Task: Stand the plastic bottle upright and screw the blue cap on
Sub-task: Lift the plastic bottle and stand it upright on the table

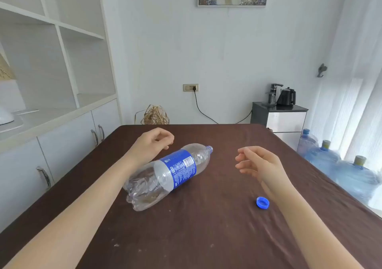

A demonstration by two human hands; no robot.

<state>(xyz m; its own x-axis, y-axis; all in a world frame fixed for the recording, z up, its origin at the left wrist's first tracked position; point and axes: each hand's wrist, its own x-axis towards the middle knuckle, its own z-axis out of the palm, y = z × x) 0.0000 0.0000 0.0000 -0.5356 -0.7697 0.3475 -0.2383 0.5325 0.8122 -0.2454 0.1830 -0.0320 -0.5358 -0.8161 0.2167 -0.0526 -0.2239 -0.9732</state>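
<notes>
A clear plastic bottle [169, 173] with a blue label lies on its side in the middle of the brown table [206, 237], its uncapped neck pointing to the far right. The blue cap [262, 203] rests open side up on the cloth, to the right of the bottle. My left hand [154, 139] hovers just behind the bottle, fingers loosely curled and holding nothing. My right hand [258, 163] hangs to the right of the bottle's neck and beyond the cap, fingers apart and empty.
White shelves and cabinets [62, 103] line the left side. A small dark cabinet [279, 115] with a kettle stands beyond the table's far right corner. Large water jugs [334, 165] sit on the floor along the right edge.
</notes>
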